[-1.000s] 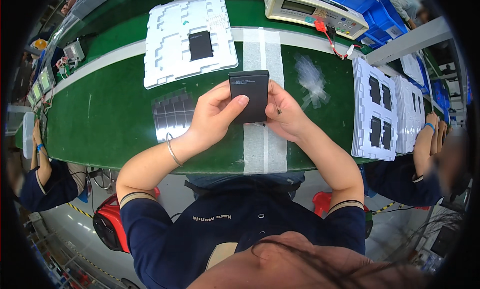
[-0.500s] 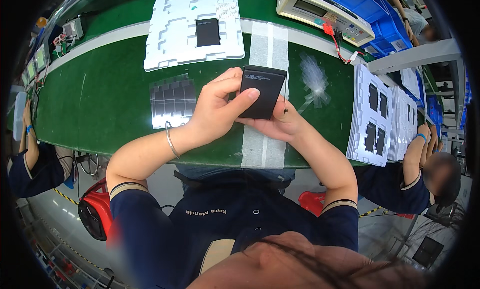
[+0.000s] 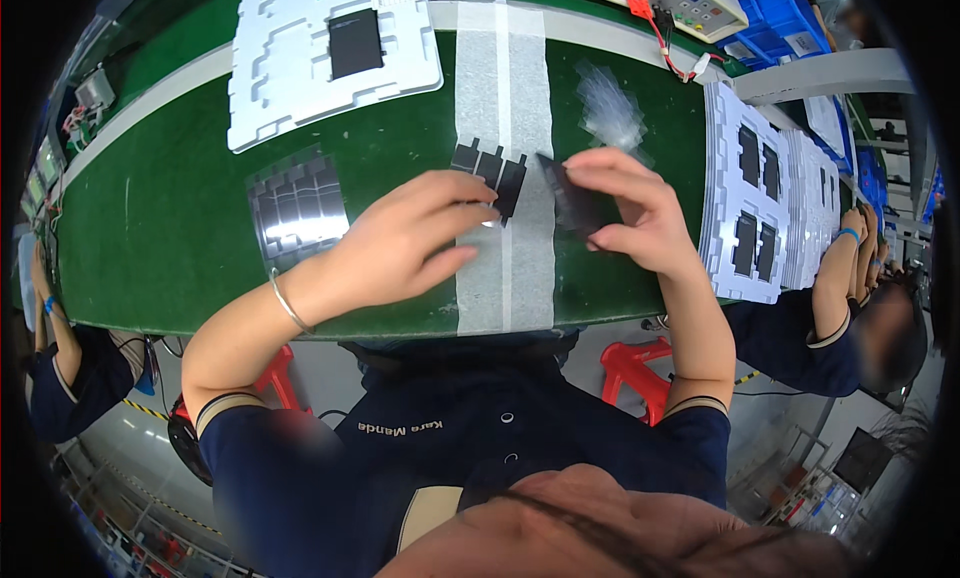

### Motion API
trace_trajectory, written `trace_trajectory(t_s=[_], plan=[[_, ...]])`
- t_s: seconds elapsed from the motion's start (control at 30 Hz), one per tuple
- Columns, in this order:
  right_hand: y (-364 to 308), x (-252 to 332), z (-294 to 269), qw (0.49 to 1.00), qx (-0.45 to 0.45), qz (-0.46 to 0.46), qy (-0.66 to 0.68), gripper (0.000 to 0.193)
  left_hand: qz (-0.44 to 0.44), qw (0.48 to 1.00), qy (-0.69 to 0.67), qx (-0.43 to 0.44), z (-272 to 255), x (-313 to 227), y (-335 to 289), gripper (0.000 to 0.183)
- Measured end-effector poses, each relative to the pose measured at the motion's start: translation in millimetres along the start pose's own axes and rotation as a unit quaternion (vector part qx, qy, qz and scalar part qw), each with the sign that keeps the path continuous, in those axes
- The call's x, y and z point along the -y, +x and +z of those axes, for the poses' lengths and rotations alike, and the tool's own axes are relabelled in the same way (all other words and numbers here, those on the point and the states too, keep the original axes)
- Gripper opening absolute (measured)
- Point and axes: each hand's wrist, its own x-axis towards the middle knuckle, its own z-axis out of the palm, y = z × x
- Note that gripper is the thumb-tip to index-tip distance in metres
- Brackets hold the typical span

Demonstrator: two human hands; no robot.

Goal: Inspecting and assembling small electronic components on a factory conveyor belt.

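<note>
My right hand (image 3: pixel 640 213) grips a flat black rectangular part (image 3: pixel 575 203) and holds it tilted just above the green belt (image 3: pixel 160 228). My left hand (image 3: pixel 405 248) reaches to a strip of small black pieces (image 3: pixel 488 168) lying on the white band (image 3: pixel 500 98) that crosses the belt; its fingertips touch the strip's lower end. Whether the fingers pinch a piece is hidden. A silver bangle circles my left wrist.
A white foam tray (image 3: pixel 290 58) with one black part in it lies at the back left. A sheet of grey strips (image 3: pixel 297 208) sits left of my left hand. Stacked white trays (image 3: pixel 745 203) stand at the right, beside a co-worker's arms (image 3: pixel 835 288). A crumpled clear bag (image 3: pixel 612 108) lies behind.
Both hands held the black part together above the belt. Now my left hand has let go and dropped to the strip of black pieces; my right hand keeps the part, lowered and to the right.
</note>
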Motion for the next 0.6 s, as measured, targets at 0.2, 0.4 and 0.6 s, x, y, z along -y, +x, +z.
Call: trace_trajectory(t_s=[0.2, 0.4, 0.6], plan=[[-13.7, -3.4, 6.3, 0.947, -0.031, 0.015, -0.320, 0.049, 0.015, 0.990, 0.103, 0.090, 3.6, 16.4, 9.1, 0.056], [-10.7, -2.8, 2.5, 0.930, -0.018, 0.003, -0.367, 0.047, -0.029, 0.981, 0.101, 0.164, 0.3, 6.5, 10.1, 0.068], [-8.2, -5.4, -1.1, 0.939, 0.012, 0.030, -0.344, 0.043, -0.050, 0.969, 0.141, 0.196, 6.8, -7.0, 1.4, 0.068]])
